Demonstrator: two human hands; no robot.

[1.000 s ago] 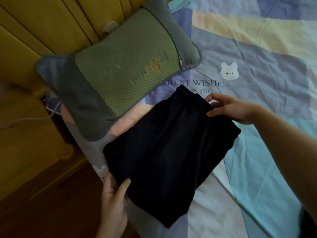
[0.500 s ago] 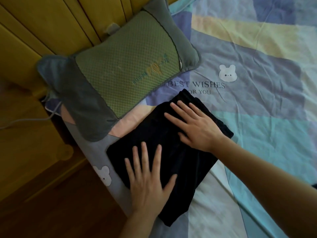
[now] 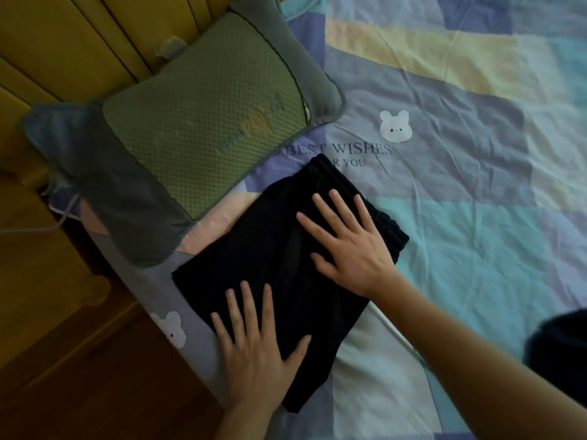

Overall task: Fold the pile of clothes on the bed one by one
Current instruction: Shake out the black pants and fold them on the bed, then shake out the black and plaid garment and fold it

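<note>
A black garment (image 3: 270,249), folded into a flat rectangle, lies near the bed's left edge below the pillow. My left hand (image 3: 257,350) lies flat on its near corner with fingers spread and straight. My right hand (image 3: 346,239) presses flat on its far half, fingers spread, close to the gathered waistband edge. Neither hand grips the cloth. Another dark piece of clothing (image 3: 559,341) shows at the right edge, mostly cut off by the frame.
The bed sheet (image 3: 460,192) is patchwork blue, teal and yellow with white bear prints and "BEST WISHES" text. A green and grey pillow (image 3: 178,128) sits against the yellow wooden headboard (image 3: 79,42). A wooden floor (image 3: 79,376) and a white cable (image 3: 41,228) lie left.
One second ago both hands held the garment's edges, laying it down. They then spread flat on top of it. Since half a second ago they have barely shifted.
</note>
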